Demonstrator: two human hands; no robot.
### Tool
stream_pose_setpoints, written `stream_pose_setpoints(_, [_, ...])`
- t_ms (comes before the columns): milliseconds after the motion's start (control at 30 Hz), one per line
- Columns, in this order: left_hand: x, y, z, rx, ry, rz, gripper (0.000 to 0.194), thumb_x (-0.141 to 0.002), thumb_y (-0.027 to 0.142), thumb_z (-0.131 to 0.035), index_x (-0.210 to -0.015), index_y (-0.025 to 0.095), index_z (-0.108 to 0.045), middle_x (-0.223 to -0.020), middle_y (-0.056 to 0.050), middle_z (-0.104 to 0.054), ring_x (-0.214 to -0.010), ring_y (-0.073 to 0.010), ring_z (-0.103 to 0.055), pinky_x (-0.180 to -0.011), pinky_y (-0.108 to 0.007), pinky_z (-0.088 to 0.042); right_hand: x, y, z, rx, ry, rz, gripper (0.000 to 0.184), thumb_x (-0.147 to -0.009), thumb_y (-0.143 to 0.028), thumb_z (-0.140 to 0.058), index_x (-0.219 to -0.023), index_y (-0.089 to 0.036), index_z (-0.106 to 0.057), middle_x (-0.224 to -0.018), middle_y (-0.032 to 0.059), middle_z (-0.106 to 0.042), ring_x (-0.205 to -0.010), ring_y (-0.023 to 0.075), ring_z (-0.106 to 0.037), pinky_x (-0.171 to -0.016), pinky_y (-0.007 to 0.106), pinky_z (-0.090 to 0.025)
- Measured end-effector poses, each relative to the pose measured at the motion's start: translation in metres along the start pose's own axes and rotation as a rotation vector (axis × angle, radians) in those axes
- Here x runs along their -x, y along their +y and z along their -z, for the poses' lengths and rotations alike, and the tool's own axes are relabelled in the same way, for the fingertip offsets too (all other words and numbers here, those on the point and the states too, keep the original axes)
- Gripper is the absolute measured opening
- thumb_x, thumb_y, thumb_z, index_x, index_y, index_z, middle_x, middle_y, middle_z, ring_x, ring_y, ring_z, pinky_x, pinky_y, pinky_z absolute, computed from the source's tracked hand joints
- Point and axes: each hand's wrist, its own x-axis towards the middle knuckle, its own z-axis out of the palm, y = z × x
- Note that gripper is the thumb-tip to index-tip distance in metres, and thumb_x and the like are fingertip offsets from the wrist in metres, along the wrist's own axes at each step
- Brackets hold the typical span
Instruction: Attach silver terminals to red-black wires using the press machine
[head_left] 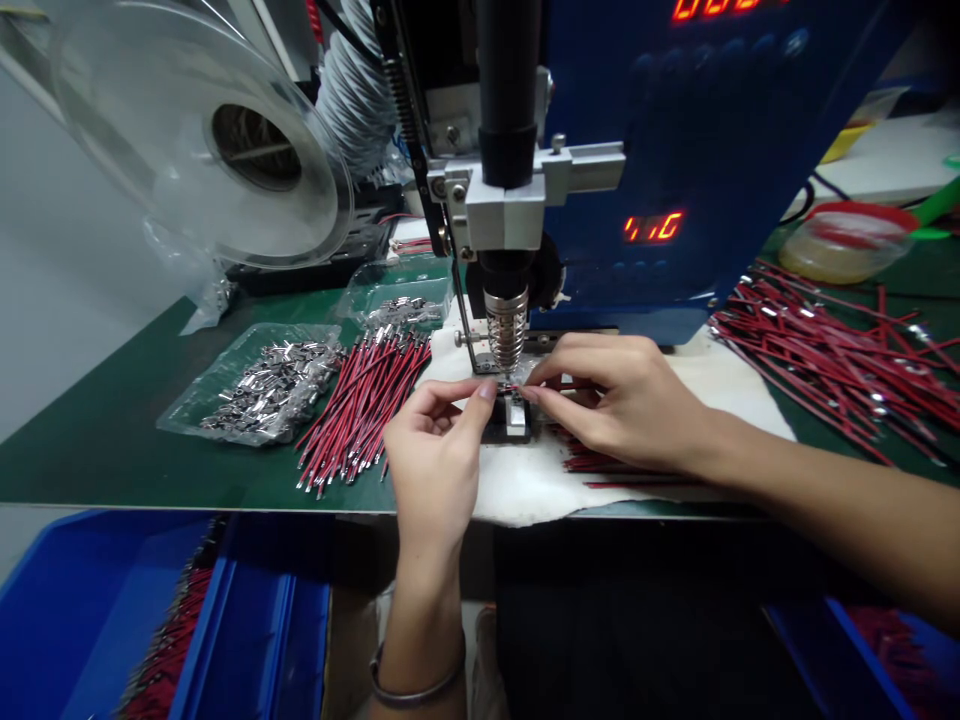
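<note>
the green table [90, 440] bears a white cloth [517, 490], with a clear tray of metal parts [177, 408] and a bundle of red and black wires [360, 415] to its left, and a looser wire pile [840, 350] to its right.

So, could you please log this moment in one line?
left hand: fingertips by block | right hand: pinching wire | above: coiled nozzle | left: parts tray, wire bundle | right: wire pile

clear reel [176, 135], upper left | pale ribbed hose [356, 100] | red-rimmed tub [836, 258], far right
</note>
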Motion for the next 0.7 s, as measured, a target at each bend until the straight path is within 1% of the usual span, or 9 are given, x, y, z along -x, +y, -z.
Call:
stream_pose_setpoints(167, [0.0004,0.0016,0.0003,-0.012,-0.01,0.008,0.018,-0.076,0.032,-0.079,-0.08,0.016,-0.071,-0.067,0.001,-0.063,-0.055,-0.0063,-0.047,-0.054,-0.019,-0.038,-0.0001,0.0014,0.0013,-0.009,-0.009,0.043,0.009,-0.087,-0.019,-0.066,-0.091,-0.013,-0.072,-0.079,0.0044,-0.068,-0.07,0.0132,-0.061,-0.062,0.025,-0.043])
stream_pose_setpoints(300, [0.0002,0.0039,0.0,-0.025,-0.009,0.018,0.019,-0.076,0.033,-0.079,-0.076,0.017,-0.069,-0.064,0.003,-0.06,-0.053,-0.0051,-0.044,-0.054,-0.018,-0.039,-0.0003,0.0025,0.0026,-0.006,-0.046,0.071,0.012,-0.091,-0.018,-0.061,-0.088,-0.014,-0.072,-0.079,0.0053,-0.067,-0.069,0.0139,-0.06,-0.061,0.026,-0.043])
stream_pose_setpoints(433, [0.0007,0.0062,-0.0008,-0.049,-0.009,0.03,0.021,-0.076,0.034,-0.078,-0.074,0.016,-0.068,-0.061,0.004,-0.057,-0.05,-0.0044,-0.042,-0.053,-0.018,-0.039,-0.0002,0.003,0.0034,-0.009,-0.064,0.073,0.011,-0.09,-0.016,-0.06,-0.09,-0.015,-0.071,-0.082,0.0052,-0.07,-0.071,0.015,-0.063,-0.065,0.027,-0.047])
stream_pose_setpoints(567, [0.0013,0.0064,-0.0013,-0.07,-0.012,0.04,0.021,-0.077,0.034,-0.078,-0.075,0.016,-0.067,-0.061,0.004,-0.057,-0.048,-0.0044,-0.041,-0.052,-0.018,-0.038,0.0003,0.0037,0.0035,-0.003,-0.043,0.087,0.01,-0.089,-0.015,-0.062,-0.094,-0.016,-0.071,-0.084,0.0038,-0.073,-0.069,0.0141,-0.064,-0.064,0.027,-0.047])
stream_pose_setpoints(700, [0.001,0.0058,-0.0009,-0.052,-0.02,0.04,0.021,-0.076,0.034,-0.078,-0.074,0.016,-0.067,-0.061,0.004,-0.057,-0.049,-0.0045,-0.042,-0.053,-0.018,-0.038,0.0008,0.0048,0.0045,-0.013,-0.072,0.098,0.012,-0.09,-0.014,-0.059,-0.094,-0.016,-0.071,-0.085,0.0047,-0.072,-0.072,0.0148,-0.065,-0.064,0.027,-0.047])
